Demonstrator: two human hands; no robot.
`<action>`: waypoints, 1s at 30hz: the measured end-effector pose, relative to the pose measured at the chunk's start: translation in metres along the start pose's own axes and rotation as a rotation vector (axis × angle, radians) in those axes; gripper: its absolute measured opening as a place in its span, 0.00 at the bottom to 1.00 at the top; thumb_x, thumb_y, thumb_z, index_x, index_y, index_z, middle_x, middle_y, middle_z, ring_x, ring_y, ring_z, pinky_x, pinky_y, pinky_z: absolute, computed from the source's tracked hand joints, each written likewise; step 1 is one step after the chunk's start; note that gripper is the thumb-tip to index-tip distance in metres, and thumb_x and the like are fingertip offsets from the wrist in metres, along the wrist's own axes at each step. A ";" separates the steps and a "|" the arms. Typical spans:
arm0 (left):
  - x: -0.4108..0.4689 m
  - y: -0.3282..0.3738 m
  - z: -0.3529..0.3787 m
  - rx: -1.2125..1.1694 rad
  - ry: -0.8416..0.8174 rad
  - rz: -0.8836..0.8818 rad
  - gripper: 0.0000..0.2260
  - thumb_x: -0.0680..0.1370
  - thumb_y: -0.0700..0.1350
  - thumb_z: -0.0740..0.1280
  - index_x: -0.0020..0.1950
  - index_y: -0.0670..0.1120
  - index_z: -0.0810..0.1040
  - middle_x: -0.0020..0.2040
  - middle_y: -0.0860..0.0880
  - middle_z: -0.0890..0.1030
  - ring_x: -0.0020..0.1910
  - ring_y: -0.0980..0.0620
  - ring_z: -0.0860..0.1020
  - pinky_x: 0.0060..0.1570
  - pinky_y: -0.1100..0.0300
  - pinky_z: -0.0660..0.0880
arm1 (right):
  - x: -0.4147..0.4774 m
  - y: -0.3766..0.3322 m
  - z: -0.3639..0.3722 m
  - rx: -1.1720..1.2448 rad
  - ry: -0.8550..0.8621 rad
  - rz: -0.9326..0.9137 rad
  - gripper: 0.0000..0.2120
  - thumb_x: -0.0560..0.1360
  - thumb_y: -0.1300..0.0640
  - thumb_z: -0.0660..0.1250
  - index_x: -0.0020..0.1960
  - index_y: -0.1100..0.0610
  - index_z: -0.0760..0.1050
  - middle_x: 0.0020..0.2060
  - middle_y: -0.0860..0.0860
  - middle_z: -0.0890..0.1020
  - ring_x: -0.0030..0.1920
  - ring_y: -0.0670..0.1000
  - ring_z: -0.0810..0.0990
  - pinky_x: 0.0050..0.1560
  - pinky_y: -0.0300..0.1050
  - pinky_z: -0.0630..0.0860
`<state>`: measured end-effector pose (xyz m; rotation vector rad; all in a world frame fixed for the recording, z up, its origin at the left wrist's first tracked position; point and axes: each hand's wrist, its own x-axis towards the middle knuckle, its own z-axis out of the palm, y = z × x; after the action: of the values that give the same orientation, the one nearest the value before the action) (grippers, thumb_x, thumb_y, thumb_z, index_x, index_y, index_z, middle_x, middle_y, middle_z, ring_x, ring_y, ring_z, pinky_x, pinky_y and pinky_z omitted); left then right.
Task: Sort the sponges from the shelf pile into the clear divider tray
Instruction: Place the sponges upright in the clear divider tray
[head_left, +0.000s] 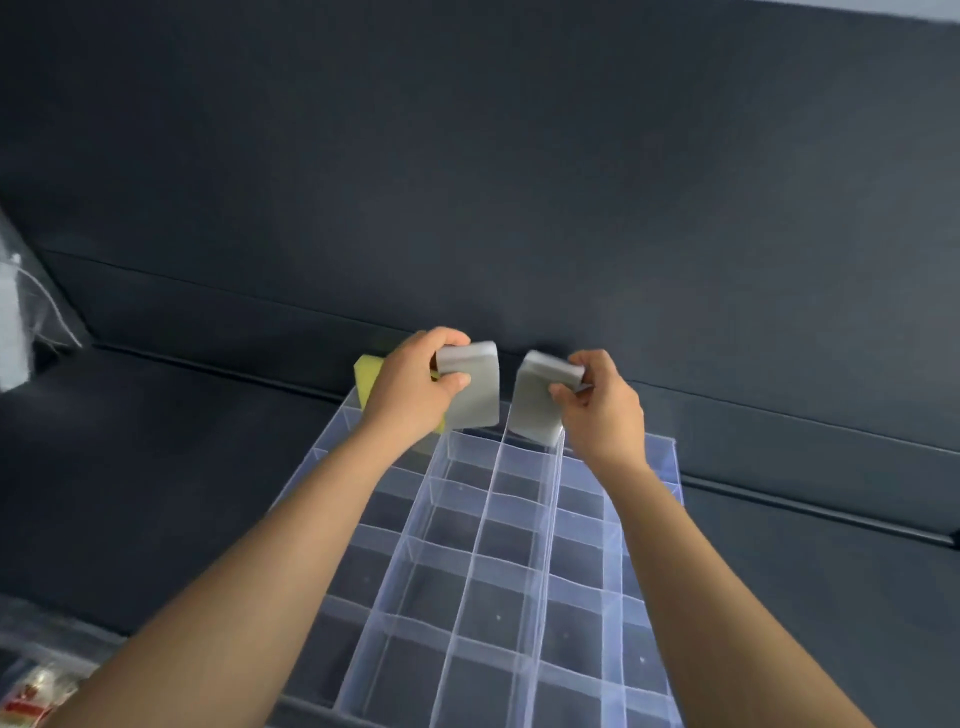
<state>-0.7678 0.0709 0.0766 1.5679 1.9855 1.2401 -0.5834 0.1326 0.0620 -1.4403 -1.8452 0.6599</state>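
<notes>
Reaching over the clear divider tray (470, 566), I pinch one grey sponge (475, 395) on edge in my left hand (413, 387), a second grey sponge (535, 402) in my right hand (600, 408), likely to slot into cells just below; a yellow sponge (366, 371) sits behind my left hand.

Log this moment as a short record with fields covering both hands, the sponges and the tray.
left hand: grips the left grey sponge by its upper end
right hand: pinches the right grey sponge by its upper end
sponge position: both lower edges at the far row of the clear divider tray; cannot tell whether they are inside a cell
yellow sponge: behind the left hand, mostly hidden
tray cells: the near ones in view are empty
</notes>
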 end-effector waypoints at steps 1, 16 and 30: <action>0.004 -0.002 0.002 0.001 -0.015 0.014 0.14 0.75 0.39 0.68 0.59 0.49 0.76 0.56 0.53 0.76 0.53 0.53 0.74 0.50 0.61 0.69 | 0.001 0.000 0.001 -0.005 0.009 0.008 0.12 0.75 0.57 0.67 0.58 0.53 0.71 0.40 0.48 0.77 0.44 0.53 0.78 0.42 0.44 0.70; 0.028 -0.018 0.013 -0.004 -0.094 0.076 0.14 0.74 0.39 0.68 0.58 0.51 0.76 0.55 0.55 0.76 0.52 0.52 0.74 0.51 0.56 0.73 | 0.002 0.016 0.015 -0.096 -0.011 0.000 0.11 0.75 0.60 0.65 0.57 0.55 0.71 0.41 0.51 0.76 0.41 0.53 0.74 0.39 0.43 0.67; 0.027 -0.021 0.018 0.112 -0.199 0.198 0.13 0.73 0.35 0.67 0.52 0.51 0.75 0.50 0.56 0.74 0.44 0.53 0.72 0.41 0.58 0.69 | 0.003 0.035 0.036 -0.221 0.003 -0.032 0.15 0.75 0.60 0.67 0.61 0.55 0.75 0.55 0.53 0.75 0.52 0.55 0.76 0.49 0.44 0.73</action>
<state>-0.7779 0.1026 0.0566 1.9008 1.8387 1.0089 -0.5904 0.1455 0.0138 -1.5454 -1.9838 0.4485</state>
